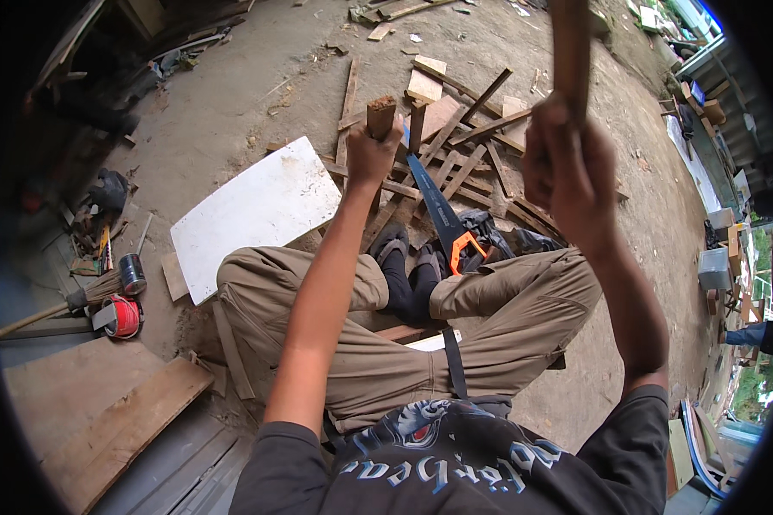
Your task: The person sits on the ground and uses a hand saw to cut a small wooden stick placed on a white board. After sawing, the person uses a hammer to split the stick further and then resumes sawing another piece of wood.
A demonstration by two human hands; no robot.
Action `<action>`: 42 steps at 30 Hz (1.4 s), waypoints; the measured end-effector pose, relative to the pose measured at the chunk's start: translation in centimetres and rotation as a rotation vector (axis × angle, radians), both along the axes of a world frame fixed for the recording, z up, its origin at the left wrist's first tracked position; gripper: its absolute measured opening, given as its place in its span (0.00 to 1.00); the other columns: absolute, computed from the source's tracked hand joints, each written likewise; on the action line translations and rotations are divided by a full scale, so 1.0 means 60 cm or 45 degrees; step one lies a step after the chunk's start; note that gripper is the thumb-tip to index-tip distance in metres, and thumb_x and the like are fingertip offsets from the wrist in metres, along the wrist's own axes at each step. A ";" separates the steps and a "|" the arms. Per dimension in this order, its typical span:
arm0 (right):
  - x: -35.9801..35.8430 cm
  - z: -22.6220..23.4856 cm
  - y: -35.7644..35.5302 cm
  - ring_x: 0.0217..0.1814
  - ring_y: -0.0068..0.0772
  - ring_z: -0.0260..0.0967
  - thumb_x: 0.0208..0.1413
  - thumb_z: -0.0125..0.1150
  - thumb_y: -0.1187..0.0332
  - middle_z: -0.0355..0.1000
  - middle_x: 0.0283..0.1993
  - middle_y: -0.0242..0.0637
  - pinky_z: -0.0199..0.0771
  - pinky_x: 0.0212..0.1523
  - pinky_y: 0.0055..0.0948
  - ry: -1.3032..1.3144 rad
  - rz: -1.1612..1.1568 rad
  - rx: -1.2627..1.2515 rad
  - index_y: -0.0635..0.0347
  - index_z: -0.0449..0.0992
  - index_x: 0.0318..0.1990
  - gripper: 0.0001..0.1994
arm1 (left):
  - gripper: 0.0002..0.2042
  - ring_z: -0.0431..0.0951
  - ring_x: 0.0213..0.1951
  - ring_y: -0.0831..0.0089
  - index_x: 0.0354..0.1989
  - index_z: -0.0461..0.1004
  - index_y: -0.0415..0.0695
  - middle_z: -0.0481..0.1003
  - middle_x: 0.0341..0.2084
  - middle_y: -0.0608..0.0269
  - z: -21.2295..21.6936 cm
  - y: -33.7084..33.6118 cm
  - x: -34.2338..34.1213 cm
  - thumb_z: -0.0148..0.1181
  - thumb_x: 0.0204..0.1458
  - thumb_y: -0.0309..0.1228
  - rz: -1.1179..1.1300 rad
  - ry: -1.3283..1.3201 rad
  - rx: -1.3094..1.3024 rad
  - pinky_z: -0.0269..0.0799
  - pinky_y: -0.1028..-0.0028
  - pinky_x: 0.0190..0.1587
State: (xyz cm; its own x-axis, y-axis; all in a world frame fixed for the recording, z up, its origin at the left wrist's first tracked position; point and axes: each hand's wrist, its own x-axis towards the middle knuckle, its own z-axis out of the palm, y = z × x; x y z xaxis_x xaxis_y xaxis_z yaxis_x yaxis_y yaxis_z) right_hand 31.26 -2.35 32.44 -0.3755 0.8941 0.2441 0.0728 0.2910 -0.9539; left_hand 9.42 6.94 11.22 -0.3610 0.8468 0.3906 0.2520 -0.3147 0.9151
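My left hand [372, 159] is closed around a piece of wood [381, 118], held with its rough end up. Raised at the right, my right hand [571, 176] grips a thick wooden bar [570, 60]. That bar runs out of the top of the view, so its far end is hidden. Between my hands, lower down, a handsaw [436, 206] with a dark blade and an orange handle leans near my feet, in front of the scrap wood. I sit with knees apart, dark shoes [392, 240] between them.
Wood strips [464, 176] lie in a loose pile ahead of my feet. A white board [258, 215] rests at the left. Beyond it are a brush [86, 293], a can [132, 275] and a red roll [122, 318]. Planks [137, 421] lie at the lower left; clutter lines the right.
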 end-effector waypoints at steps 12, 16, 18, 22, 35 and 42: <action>-0.033 0.028 -0.003 0.13 0.09 0.47 0.70 0.39 0.48 0.53 0.17 0.20 0.44 0.12 0.17 0.018 -0.089 0.067 0.56 0.65 0.34 0.21 | 0.16 0.70 0.18 0.81 0.20 0.73 0.38 0.71 0.12 0.67 0.000 -0.007 -0.023 0.64 0.53 0.38 0.014 0.025 -0.022 0.65 0.72 0.23; 0.016 -0.072 0.032 0.15 0.11 0.50 0.69 0.45 0.50 0.54 0.19 0.19 0.49 0.14 0.18 -0.904 0.222 -0.244 0.55 0.65 0.33 0.19 | 0.16 0.71 0.18 0.80 0.21 0.73 0.38 0.70 0.11 0.65 0.017 -0.009 -0.010 0.63 0.53 0.38 0.024 0.038 0.041 0.66 0.71 0.23; 0.008 -0.010 0.018 0.20 0.17 0.56 0.69 0.43 0.49 0.60 0.20 0.24 0.58 0.21 0.25 -0.801 0.128 -0.324 0.61 0.69 0.33 0.23 | 0.16 0.71 0.18 0.80 0.21 0.73 0.38 0.70 0.11 0.65 0.004 -0.014 -0.027 0.63 0.53 0.38 0.034 0.035 0.060 0.66 0.70 0.23; -0.004 0.057 -0.004 0.17 0.10 0.52 0.68 0.43 0.46 0.56 0.19 0.21 0.53 0.14 0.17 -0.209 -0.026 -0.379 0.58 0.66 0.32 0.23 | 0.11 0.69 0.19 0.78 0.26 0.74 0.39 0.70 0.13 0.65 0.002 -0.018 -0.034 0.63 0.51 0.34 -0.008 0.038 -0.024 0.67 0.70 0.24; 0.005 0.045 -0.002 0.13 0.13 0.49 0.69 0.43 0.48 0.54 0.18 0.19 0.51 0.14 0.17 -0.212 -0.027 -0.425 0.56 0.65 0.31 0.21 | 0.16 0.65 0.19 0.82 0.20 0.70 0.40 0.67 0.12 0.70 0.008 -0.030 -0.015 0.63 0.53 0.36 -0.011 0.013 0.067 0.62 0.73 0.22; 0.025 -0.072 0.028 0.15 0.15 0.54 0.68 0.45 0.48 0.58 0.19 0.22 0.55 0.14 0.20 -0.837 0.166 0.136 0.56 0.67 0.33 0.20 | 0.10 0.77 0.27 0.78 0.35 0.76 0.38 0.78 0.22 0.61 0.010 -0.022 0.008 0.65 0.49 0.31 -0.056 0.039 -0.040 0.73 0.71 0.32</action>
State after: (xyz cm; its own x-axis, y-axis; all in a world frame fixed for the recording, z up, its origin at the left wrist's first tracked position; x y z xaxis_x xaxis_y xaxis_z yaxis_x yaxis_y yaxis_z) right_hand 32.74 -0.66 28.14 -0.5790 0.8152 0.0127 0.5859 0.4269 -0.6888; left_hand 9.89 5.60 11.82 -0.3115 0.8736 0.3740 0.2661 -0.2976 0.9168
